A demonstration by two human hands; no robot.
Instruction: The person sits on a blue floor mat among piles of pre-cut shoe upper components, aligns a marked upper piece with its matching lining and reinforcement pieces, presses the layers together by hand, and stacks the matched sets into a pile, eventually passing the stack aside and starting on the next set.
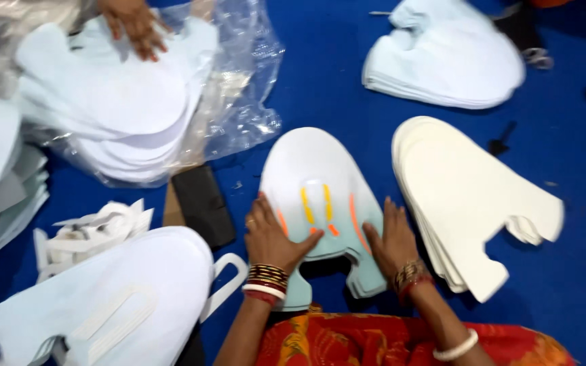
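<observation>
A pale blue-white shoe-upper cut piece [317, 169] with yellow and orange stripes lies on the blue surface in front of me. My left hand [270, 238] rests flat on its lower left edge, fingers spread. On the piece's lower right edge, my right hand [393, 238] presses down the same way. Both wrists wear bangles. The piece sits on top of a small stack of like pieces.
A cream stack of cut pieces [466, 196] lies to the right, a white stack [445, 57] at the far right. Another person's hand [133, 27] touches a white stack on clear plastic [239, 102] at far left. More white pieces [103, 305] and a black block [203, 203] sit near left.
</observation>
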